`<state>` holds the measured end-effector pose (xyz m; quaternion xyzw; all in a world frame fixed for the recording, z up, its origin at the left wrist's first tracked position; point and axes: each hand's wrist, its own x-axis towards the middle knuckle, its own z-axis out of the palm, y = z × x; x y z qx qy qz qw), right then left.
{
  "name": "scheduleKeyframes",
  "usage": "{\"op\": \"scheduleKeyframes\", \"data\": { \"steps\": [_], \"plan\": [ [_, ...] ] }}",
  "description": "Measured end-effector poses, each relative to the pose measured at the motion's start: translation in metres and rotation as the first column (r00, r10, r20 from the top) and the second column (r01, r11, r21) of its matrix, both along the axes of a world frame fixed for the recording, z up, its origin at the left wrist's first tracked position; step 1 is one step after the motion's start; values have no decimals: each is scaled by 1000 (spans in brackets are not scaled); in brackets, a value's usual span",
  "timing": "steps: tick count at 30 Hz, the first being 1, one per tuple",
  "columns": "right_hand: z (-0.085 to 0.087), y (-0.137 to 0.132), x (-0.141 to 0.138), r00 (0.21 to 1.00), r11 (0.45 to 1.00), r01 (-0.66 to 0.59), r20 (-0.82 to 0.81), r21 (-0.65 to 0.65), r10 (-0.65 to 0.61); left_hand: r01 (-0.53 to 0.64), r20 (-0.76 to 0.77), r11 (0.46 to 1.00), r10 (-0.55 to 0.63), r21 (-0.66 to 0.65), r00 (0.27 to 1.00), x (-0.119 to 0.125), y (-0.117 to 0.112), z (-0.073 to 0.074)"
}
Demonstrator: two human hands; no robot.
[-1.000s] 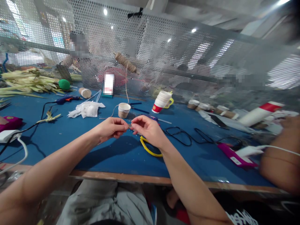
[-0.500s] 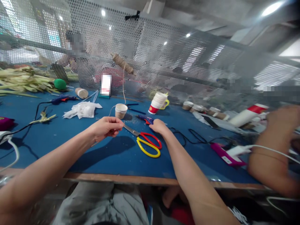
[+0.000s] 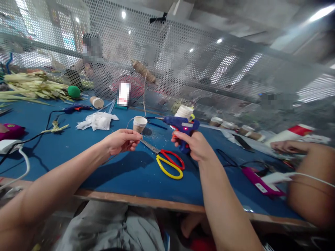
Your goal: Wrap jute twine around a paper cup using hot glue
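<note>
blue glue gun [image 3: 181, 125] held above the table, right hand [image 3: 197, 146] fully closed round its grip, nozzle pointing left. left hand [image 3: 121, 141] pinches a small piece [image 3: 140, 140], unidentifiable, near paper cup [image 3: 139, 123]. judged: gluing stage; next calls for steady aim, fingertips clear.

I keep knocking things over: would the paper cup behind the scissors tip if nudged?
Probably light and tippy: the paper cup stands upright on a base narrower than its rim. The twine hanging down to it might drag it.

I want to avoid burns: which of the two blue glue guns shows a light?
The glue gun in the right hand: a red lamp glows on it. The other gun lies unheld, far left.
</note>
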<state>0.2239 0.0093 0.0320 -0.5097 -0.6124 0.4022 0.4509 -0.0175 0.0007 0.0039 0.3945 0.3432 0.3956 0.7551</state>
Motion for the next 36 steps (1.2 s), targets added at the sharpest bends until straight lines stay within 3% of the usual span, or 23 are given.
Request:
{"op": "scheduleKeyframes", "data": {
  "steps": [2, 4, 11, 17, 30, 36],
  "plan": [
    [-4, -13, -12, 996, 994, -93, -11, 61, 94, -18, -1, 1000, 18, -6, 1000, -1, 1, 0],
    [-9, -23, -22, 995, 985, -98, 26, 139, 95, -34, 3, 999, 34, -10, 999, -1, 2, 0],
    [-21, -34, -31, 965, 963, -23, 257, 270, -49, -79, 26, 997, 79, -11, 997, -3, 5, 0],
    [-26, -29, -30, 938, 936, -26, 333, 350, -98, -91, 9, 996, 91, -18, 996, -2, 4, 1],
    [-23, -30, -29, 921, 937, -68, 384, 343, -73, -81, -1, 997, 81, -15, 997, -2, 3, 2],
    [-17, -35, -32, 923, 947, -29, 373, 321, -98, -77, -11, 997, 77, -4, 997, -2, 3, 1]
  ]
}}
